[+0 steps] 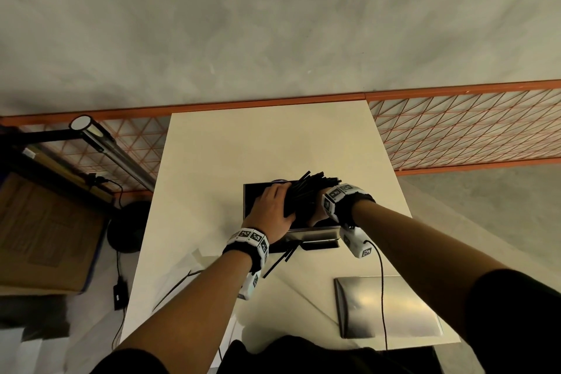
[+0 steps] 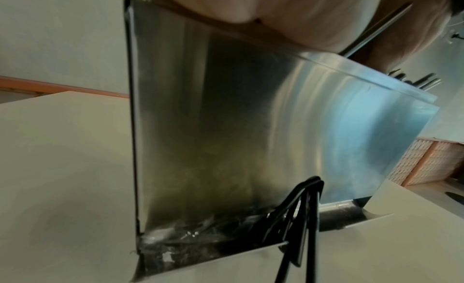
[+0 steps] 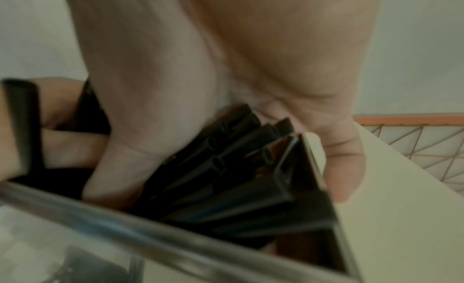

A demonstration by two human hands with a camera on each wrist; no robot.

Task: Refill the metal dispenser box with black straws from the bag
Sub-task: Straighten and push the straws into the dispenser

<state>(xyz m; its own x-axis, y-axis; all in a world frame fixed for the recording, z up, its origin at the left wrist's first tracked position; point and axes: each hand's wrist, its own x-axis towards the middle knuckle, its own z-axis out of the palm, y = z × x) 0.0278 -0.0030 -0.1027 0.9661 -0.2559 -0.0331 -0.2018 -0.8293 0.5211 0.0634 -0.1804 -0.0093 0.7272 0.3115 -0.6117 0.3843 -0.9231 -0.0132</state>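
Note:
The open metal dispenser box (image 1: pixel 253 196) stands mid-table. A thick bundle of black straws (image 1: pixel 309 188) tilts into its top, far ends fanning out past the back rim. My left hand (image 1: pixel 273 206) grips the bundle from the left, thumb under it. My right hand (image 1: pixel 317 214), mostly hidden behind the wrist unit, holds the bundle's right side. In the right wrist view my fingers (image 3: pixel 150 108) lie on the straws (image 3: pixel 238 168) inside the box, thumb along its wall. A few straws (image 2: pixel 301 217) poke out of the bottom tray below the box front (image 2: pixel 251 118).
The box's metal lid (image 1: pixel 385 307) lies flat at the table's near right. A crumpled clear plastic (image 1: pixel 194 255) lies on the near left. An orange wire-mesh rail (image 1: pixel 455 130) runs behind the table. A cardboard box (image 1: pixel 45 237) and a lamp (image 1: pixel 91 130) sit left.

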